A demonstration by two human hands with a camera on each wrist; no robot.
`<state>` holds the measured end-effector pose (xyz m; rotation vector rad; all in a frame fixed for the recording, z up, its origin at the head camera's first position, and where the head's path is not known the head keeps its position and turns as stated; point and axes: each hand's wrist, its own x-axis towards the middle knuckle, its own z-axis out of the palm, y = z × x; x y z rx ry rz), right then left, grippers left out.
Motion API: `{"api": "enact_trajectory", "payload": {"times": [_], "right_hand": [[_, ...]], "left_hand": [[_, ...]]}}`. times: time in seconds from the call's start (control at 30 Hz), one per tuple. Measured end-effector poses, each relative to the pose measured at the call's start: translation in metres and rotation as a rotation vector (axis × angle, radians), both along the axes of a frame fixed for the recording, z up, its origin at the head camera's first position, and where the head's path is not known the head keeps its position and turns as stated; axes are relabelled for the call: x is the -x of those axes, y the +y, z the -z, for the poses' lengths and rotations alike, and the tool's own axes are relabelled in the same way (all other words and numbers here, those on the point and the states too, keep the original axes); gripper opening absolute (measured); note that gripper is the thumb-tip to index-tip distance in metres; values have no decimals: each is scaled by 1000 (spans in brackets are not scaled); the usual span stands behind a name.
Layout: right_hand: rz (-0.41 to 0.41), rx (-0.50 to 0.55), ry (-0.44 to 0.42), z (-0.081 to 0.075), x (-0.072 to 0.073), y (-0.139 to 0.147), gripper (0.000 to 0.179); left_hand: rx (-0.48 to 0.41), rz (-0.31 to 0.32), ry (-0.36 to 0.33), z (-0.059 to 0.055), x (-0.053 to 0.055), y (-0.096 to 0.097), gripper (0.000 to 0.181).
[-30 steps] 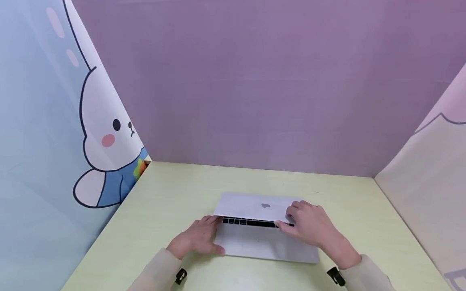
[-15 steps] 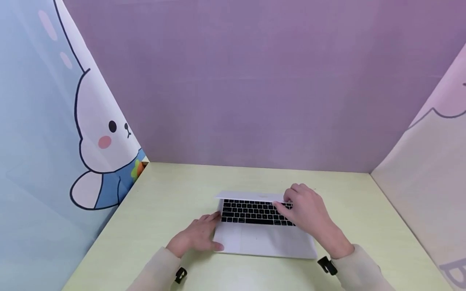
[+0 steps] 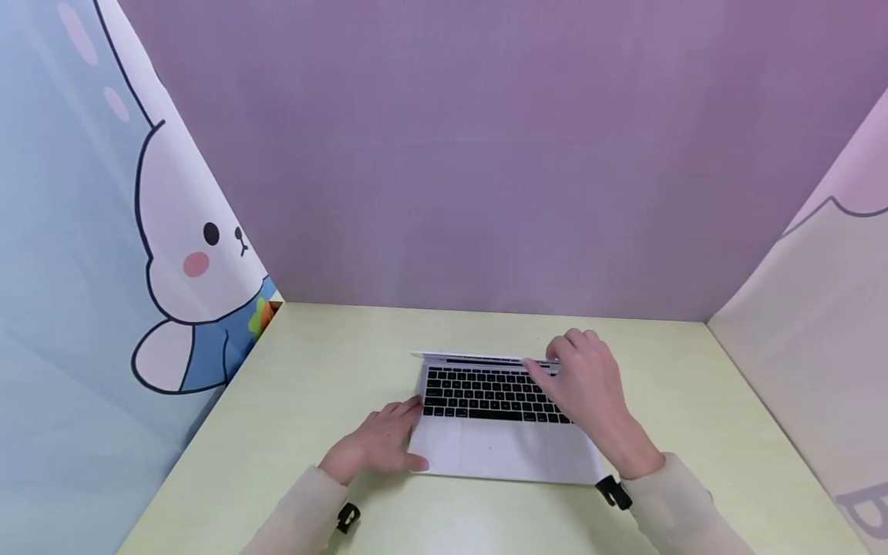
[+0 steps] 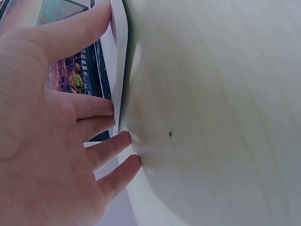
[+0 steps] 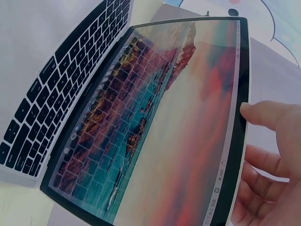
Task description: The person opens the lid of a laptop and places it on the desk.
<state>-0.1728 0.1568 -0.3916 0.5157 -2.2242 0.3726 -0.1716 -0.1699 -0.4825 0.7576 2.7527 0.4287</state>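
A silver laptop (image 3: 509, 453) sits on the table, its black keyboard (image 3: 486, 395) exposed. Its lid (image 3: 479, 357) stands raised and appears nearly edge-on in the head view. In the right wrist view the screen (image 5: 178, 117) is lit with a coastal picture and reflects the keys. My right hand (image 3: 586, 385) pinches the lid's upper edge, thumb on the screen border and fingers behind. My left hand (image 3: 381, 441) rests at the base's left side, thumb at the front corner. Its fingers (image 4: 106, 149), mostly straight, reach along the side edge and the tabletop in the left wrist view.
The pale yellow table (image 3: 319, 362) extends around the laptop. A purple backdrop (image 3: 444, 154) rises behind it. A blue cloth with a cartoon rabbit (image 3: 173, 293) hangs at the left, and a pale panel (image 3: 832, 331) stands at the right.
My right hand has moved up and away, tilting the lid from nearly closed to raised, so the whole keyboard has come into view. My left hand has stayed at the laptop's left side.
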Motion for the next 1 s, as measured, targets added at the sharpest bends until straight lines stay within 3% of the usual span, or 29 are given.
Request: {"api": "enact_trajectory", "payload": {"times": [0.3, 1.0], "right_hand": [[40, 20, 53, -3, 6, -3, 35], [88, 42, 64, -12, 26, -6, 39]], "left_hand": [[12, -5, -11, -2, 0, 1, 98], [30, -22, -28, -3, 1, 3, 100]]}}
